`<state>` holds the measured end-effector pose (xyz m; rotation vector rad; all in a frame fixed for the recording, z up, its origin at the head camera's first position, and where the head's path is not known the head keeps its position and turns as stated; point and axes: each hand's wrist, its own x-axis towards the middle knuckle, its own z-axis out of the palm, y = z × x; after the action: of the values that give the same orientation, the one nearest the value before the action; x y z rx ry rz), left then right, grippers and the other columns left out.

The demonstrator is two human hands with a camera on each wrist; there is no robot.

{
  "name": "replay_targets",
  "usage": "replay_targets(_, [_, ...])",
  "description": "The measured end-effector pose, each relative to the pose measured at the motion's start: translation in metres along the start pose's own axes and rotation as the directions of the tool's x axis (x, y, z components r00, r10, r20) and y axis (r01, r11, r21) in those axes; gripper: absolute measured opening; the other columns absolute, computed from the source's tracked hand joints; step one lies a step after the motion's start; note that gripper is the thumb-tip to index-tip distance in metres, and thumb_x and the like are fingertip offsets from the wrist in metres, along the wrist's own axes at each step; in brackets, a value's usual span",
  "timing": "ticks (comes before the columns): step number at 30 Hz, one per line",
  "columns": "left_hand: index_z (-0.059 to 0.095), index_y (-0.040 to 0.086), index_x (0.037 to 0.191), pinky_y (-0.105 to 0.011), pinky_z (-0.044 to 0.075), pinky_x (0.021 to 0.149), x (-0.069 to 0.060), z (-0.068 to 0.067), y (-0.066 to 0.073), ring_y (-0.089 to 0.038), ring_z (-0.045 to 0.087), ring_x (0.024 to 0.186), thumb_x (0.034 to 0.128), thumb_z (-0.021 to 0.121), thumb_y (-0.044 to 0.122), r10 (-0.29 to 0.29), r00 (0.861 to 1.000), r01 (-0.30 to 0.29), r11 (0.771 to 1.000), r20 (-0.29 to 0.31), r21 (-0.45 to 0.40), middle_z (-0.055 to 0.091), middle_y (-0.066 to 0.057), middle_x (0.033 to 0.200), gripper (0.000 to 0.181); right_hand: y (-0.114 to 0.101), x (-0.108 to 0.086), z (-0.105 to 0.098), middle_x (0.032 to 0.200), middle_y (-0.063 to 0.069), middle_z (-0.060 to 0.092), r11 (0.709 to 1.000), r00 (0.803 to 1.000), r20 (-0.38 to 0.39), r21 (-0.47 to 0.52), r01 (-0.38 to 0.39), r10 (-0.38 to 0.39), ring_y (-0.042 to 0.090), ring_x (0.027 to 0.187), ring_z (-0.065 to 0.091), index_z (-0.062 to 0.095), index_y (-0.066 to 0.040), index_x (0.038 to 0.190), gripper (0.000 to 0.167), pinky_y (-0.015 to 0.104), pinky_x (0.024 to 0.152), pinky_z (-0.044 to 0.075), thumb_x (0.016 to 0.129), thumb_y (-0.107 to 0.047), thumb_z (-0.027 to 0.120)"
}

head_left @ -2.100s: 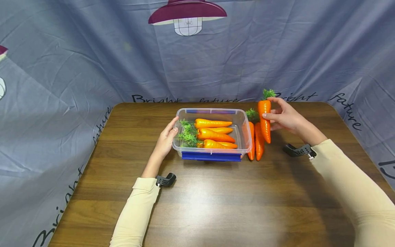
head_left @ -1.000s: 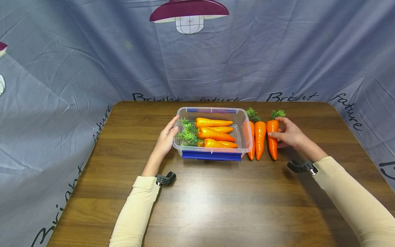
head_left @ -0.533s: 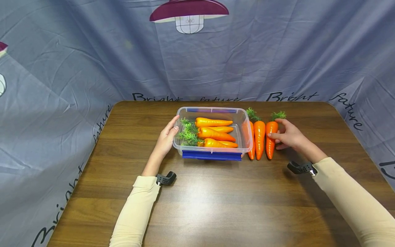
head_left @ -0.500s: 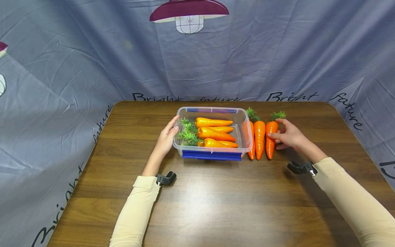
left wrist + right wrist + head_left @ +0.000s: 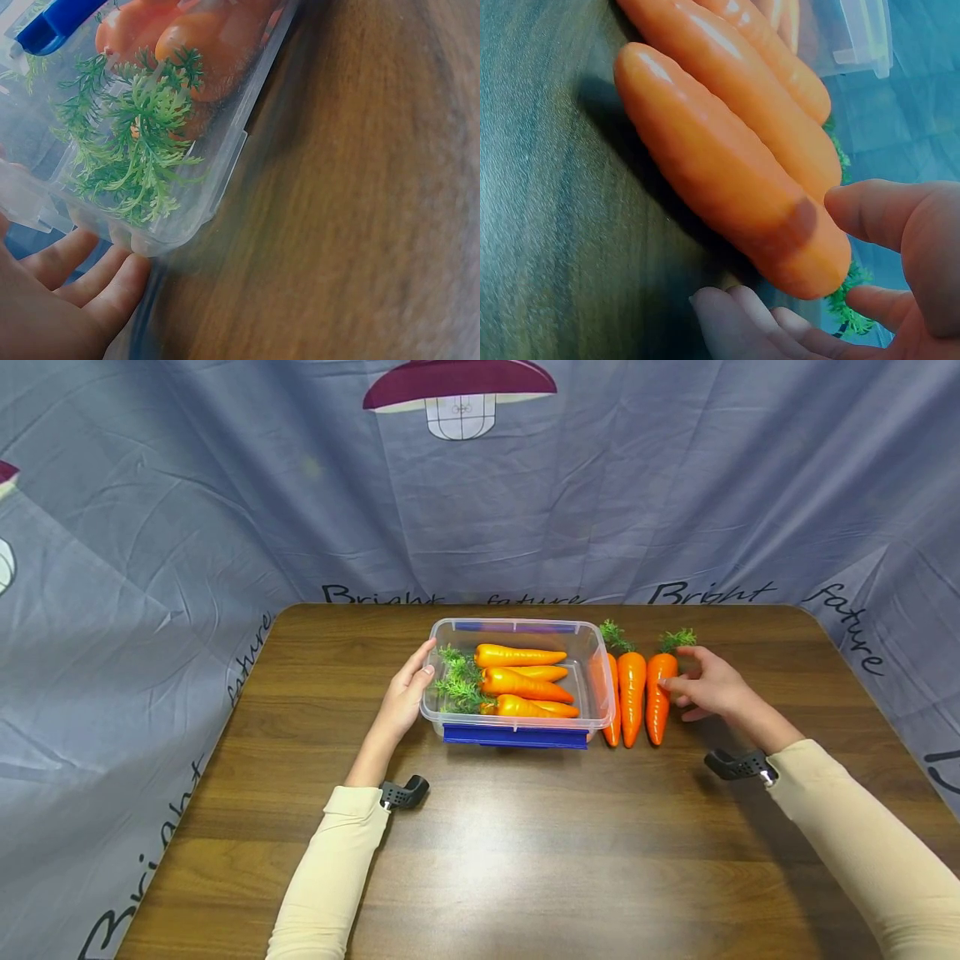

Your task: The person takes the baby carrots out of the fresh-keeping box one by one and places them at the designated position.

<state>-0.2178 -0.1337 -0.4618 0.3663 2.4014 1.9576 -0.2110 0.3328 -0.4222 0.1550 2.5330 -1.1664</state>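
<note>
My left hand (image 5: 400, 703) rests its extended fingers against the left end of a clear plastic box (image 5: 525, 722) with blue latches. In the left wrist view, the fingertips (image 5: 124, 281) touch the box's outer wall. Several orange carrots (image 5: 528, 683) with green tops lie inside. Right of the box, 3 carrots lie side by side on the table, tips toward me; the box wall partly covers the nearest one. Around the top of the outermost carrot (image 5: 658, 702), my right hand (image 5: 712, 687) hovers with spread fingers. The right wrist view shows its thumb (image 5: 874, 210) just off the carrot.
The wooden table (image 5: 480, 860) extends toward me, with a bright reflection at its middle. A grey-blue printed curtain (image 5: 480, 527) hangs behind its back edge and at both sides. Black wrist mounts (image 5: 405, 793) sit on both forearms.
My right hand lowered a carrot to the table, shifted it left beside the other two, then loosened its fingers and drew slightly right. My left hand and the box stayed in place.
</note>
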Motion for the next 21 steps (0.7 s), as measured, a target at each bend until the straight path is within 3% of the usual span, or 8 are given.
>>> replay_targets(13, [0.035, 0.009, 0.159, -0.05, 0.022, 0.13, -0.002, 0.001, 0.003, -0.033, 0.026, 0.156, 0.109, 0.04, 0.015, 0.003, 1.0, -0.003, 1.0, -0.012, 0.002, 0.031, -0.014, 0.167, 0.05, -0.007, -0.003, -0.011, 0.13, 0.041, 0.051, 0.996, 1.0, -0.023, -0.09, 0.001, -0.003, 0.018, 0.077, 0.069, 0.018, 0.005, 0.157, 0.081, 0.043, 0.065, 0.065, 0.098, -0.026, 0.064])
replay_targets(21, [0.035, 0.008, 0.159, -0.051, 0.021, 0.13, 0.0, 0.001, 0.002, -0.033, 0.026, 0.156, 0.1086, 0.04, 0.015, 0.005, 1.0, -0.005, 1.0, -0.014, 0.009, 0.031, -0.014, 0.167, 0.051, -0.033, 0.0, -0.026, 0.121, 0.037, 0.058, 0.983, 0.993, -0.094, -0.173, 0.057, -0.074, 0.017, 0.068, 0.07, 0.028, 0.005, 0.154, 0.077, 0.045, 0.061, 0.065, 0.097, -0.03, 0.066])
